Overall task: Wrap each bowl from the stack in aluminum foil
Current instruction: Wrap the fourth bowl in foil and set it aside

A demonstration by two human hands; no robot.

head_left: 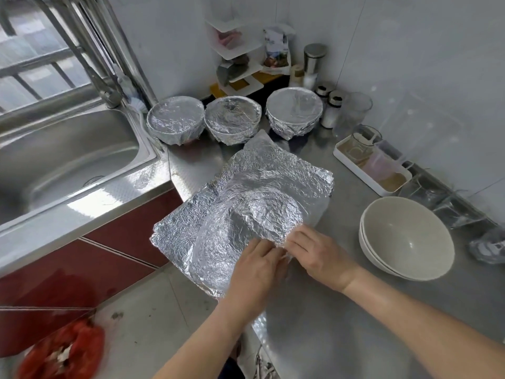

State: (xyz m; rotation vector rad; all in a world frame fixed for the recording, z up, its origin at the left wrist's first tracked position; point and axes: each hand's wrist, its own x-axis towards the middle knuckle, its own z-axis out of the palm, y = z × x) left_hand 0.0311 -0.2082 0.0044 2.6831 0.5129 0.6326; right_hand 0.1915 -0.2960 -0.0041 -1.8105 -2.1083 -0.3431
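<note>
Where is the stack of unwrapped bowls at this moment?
In the head view, the stack of unwrapped bowls stands on the steel counter, right of the foil sheet and the right hand, in front of the white tray.

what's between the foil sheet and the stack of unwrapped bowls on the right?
Only bare stainless steel countertop separates the crinkled aluminium foil sheet from the stacked pale grey bowls, in the head view.

Daylight is streaming through a barred window point(32, 58) at ten o'clock, gleaming off the steel sink point(68, 160) below it. White walls point(410, 64) are meeting in a corner at twelve o'clock. The steel desk point(341, 318) is running from there to five o'clock, red cabinet doors point(131, 228) are showing beneath the sink, and pale floor tiles point(153, 310) are lying at seven o'clock.
</note>
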